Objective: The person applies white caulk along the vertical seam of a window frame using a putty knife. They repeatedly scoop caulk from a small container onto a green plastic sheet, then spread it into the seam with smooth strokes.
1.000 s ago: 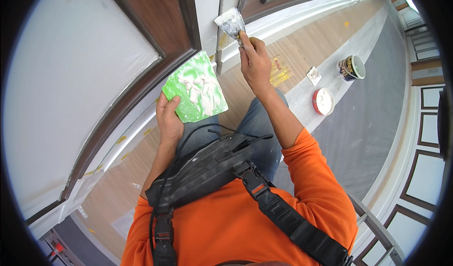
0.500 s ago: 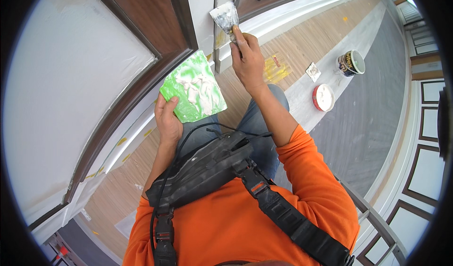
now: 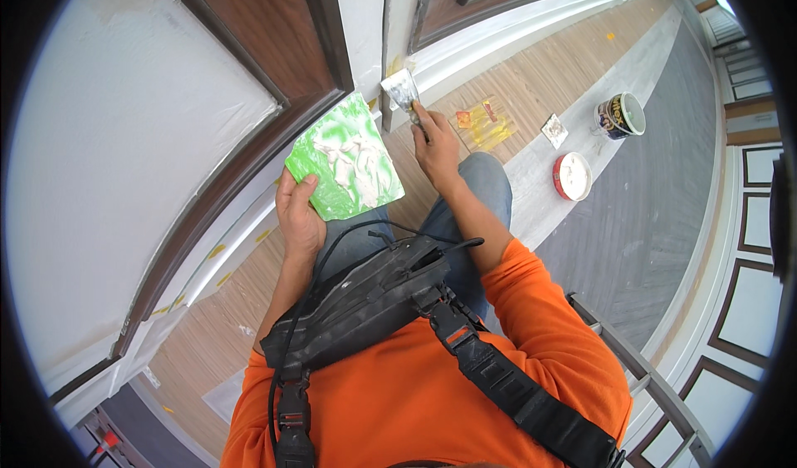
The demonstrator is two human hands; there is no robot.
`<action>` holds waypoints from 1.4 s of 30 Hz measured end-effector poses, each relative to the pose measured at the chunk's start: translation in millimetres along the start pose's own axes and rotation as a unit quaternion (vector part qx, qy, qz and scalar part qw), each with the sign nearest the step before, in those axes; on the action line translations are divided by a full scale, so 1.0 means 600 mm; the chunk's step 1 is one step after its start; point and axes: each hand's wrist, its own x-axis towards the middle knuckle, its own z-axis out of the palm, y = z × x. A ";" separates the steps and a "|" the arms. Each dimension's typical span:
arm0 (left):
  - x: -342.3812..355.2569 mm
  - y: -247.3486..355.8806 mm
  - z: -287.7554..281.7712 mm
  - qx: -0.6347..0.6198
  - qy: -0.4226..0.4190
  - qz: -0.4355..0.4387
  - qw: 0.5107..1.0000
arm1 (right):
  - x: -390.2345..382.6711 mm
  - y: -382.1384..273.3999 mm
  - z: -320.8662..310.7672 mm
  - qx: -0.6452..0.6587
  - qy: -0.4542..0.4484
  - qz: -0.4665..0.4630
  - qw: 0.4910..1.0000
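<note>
Just one view here, a wide fisheye worn on the head, the left of a side-by-side pair, so nothing overlaps with a second picture. It looks steeply down past the orange-shirted chest and a black harness, with both forearms coming up from below. The left hand (image 3: 300, 219) and right hand (image 3: 436, 144) sit close, just above mid-frame. Beyond the fingertips the lens faces a white wall panel with dark trim (image 3: 282, 111). Out past the right hand's fingers the floor stretches off. Straight edges bow near the dark round rim.
</note>
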 end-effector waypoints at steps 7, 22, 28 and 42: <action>0.000 0.002 0.005 0.004 0.017 -0.004 1.000 | 0.020 -0.039 -0.035 0.058 0.027 -0.028 0.998; -0.001 0.006 0.012 -0.014 0.013 0.004 1.000 | 0.249 -0.247 -0.200 -0.025 0.147 -0.189 0.971; 0.001 0.000 0.007 -0.020 0.011 0.007 1.000 | 0.195 -0.199 -0.153 -0.030 0.112 -0.154 0.981; 0.002 -0.001 0.001 -0.029 0.000 -0.014 0.999 | 0.071 -0.116 -0.126 0.081 0.024 -0.022 0.996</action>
